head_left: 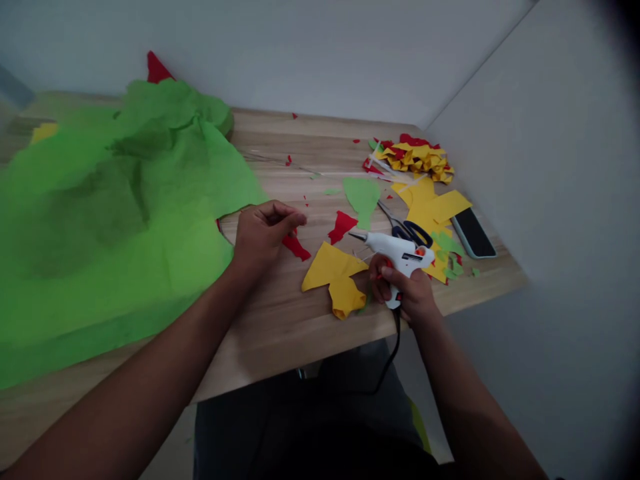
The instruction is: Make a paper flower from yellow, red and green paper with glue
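My right hand (407, 287) grips a white hot glue gun (400, 252) by its handle, fingers around the red trigger. Its metal nozzle points left, above the table and close to a red scrap (343, 227). My left hand (263, 233) is closed in a pinch, thumb against the fingers; whatever lies between the tips is too small to make out. Just below those fingertips a red piece (297, 248) shows, partly hidden by the hand. Yellow cut pieces (330, 267) lie between my hands. A large crumpled green sheet (190, 247) spreads beside my left hand.
Dark-handled scissors (413, 232) lie behind the glue gun, near a green scrap (363, 197). Folded yellow and red pieces (415, 160) are heaped at the back right. A phone (474, 233) rests near the table's right edge. The gun's black cord (393, 357) hangs over the front edge.
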The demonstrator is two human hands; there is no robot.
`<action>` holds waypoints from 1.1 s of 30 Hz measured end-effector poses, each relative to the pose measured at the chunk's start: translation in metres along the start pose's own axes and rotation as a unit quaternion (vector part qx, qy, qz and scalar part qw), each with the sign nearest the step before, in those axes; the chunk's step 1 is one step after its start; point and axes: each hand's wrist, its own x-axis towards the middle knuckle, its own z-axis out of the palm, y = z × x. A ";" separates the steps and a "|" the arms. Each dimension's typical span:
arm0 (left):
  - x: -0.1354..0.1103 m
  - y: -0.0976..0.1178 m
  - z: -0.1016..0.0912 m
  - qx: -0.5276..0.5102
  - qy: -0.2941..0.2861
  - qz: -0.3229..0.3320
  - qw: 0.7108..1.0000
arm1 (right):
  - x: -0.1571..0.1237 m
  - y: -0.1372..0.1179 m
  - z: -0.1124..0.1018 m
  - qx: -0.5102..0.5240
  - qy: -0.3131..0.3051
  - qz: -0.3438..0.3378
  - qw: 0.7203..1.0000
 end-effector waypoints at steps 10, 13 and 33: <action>-0.001 0.003 0.001 0.005 -0.022 0.001 1.000 | 0.000 0.002 0.000 -0.008 0.015 -0.002 1.000; -0.002 0.002 0.001 0.020 -0.027 0.008 0.999 | -0.001 0.002 0.000 -0.004 0.017 -0.004 1.000; 0.001 -0.001 -0.001 0.001 0.008 0.081 0.997 | -0.001 0.001 0.001 -0.015 0.016 -0.015 1.000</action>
